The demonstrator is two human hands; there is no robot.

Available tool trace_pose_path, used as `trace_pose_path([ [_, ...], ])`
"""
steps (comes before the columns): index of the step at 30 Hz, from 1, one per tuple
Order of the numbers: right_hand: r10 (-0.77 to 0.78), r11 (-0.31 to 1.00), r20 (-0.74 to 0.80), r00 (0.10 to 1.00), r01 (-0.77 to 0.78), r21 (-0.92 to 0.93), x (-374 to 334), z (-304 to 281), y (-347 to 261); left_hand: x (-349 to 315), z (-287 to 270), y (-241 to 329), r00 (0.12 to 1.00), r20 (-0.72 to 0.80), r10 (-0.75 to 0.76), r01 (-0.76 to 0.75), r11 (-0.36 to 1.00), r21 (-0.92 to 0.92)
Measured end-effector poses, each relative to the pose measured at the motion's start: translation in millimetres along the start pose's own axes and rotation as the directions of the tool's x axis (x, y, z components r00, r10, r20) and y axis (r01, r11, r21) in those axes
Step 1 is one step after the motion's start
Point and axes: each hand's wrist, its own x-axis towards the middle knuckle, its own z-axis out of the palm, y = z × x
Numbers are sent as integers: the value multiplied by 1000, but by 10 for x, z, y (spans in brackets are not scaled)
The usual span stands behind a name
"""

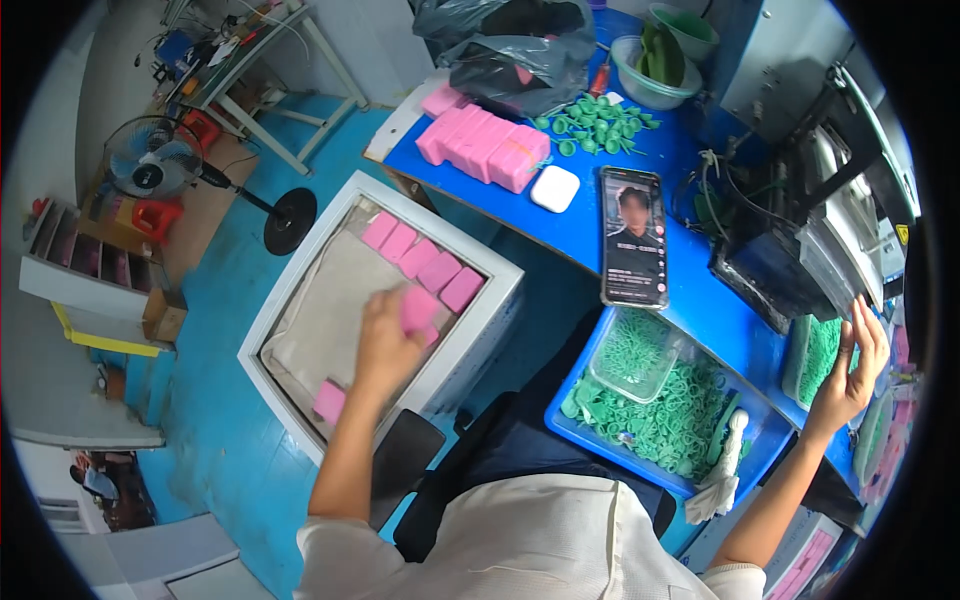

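My left hand [383,345] is over a white box [275,370] on my left, its fingers closed round a pink block [418,308]. More pink blocks [438,271] stand in a row along the box's far right side, and a single pink block [330,401] lies near its front edge. My right hand [852,372] is raised at the right, fingers stretched out and apart. Its fingertips are by the lower edge of a clear panel on a black machine [775,255]; whether they touch it I cannot tell. Below that hand is a container of green pieces [820,355].
A blue bin [570,425] of green rings and a clear tub [632,365] sits before me, a white glove [725,470] over its edge. The blue table [560,225] bears a phone [634,240], stacked pink blocks [483,148], a white case [555,188] and green pieces [600,125]. A fan [155,160] stands left.
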Motion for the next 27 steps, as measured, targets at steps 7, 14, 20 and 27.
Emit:
trace_pose_path([
  [7,-8,1000,35,999,9,-15,-27,9,60,297,118,-1377,969,3,-246,243,962,126],
  [14,-76,996,44,996,78,-45,26,81,167,412,341,-1716,984,-19,-176,177,982,63],
  [20,-41,999,34,999,42,-28,10,114,116,345,345,-1580,967,145,-208,209,978,7],
  [27,32,990,42,999,-37,134,-9,140,158,-119,-151,-1630,843,212,-494,437,860,265],
])
